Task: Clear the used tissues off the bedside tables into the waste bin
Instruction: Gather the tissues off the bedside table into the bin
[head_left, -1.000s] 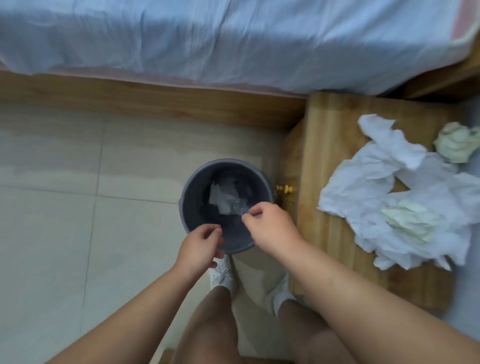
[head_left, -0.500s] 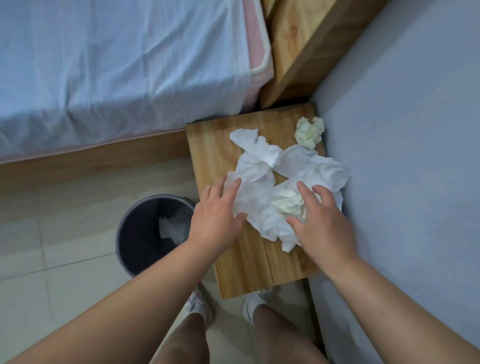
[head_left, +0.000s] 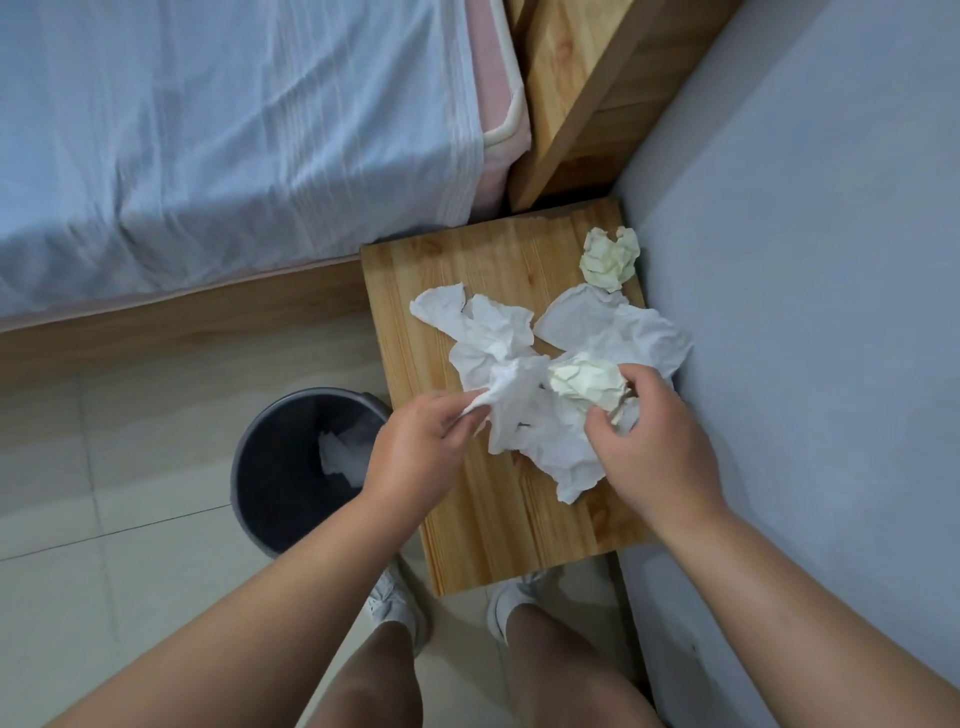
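The location was a bedroom in a home. A bed (head_left: 234, 130) with a blue sheet stood against a wooden headboard (head_left: 576, 88), beside it a wooden bedside table (head_left: 498, 519), with a bin (head_left: 270, 499) on the tiled floor (head_left: 104, 571).

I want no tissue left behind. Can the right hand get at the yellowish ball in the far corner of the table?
Probably yes: the yellowish ball lies uncovered beyond the right hand, though that hand already grips another crumpled wad.

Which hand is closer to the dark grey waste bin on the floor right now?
Left. The left hand pinches the white crumpled tissues at the table edge just beside the dark grey round waste bin; the right hand is further over the wooden bedside table.
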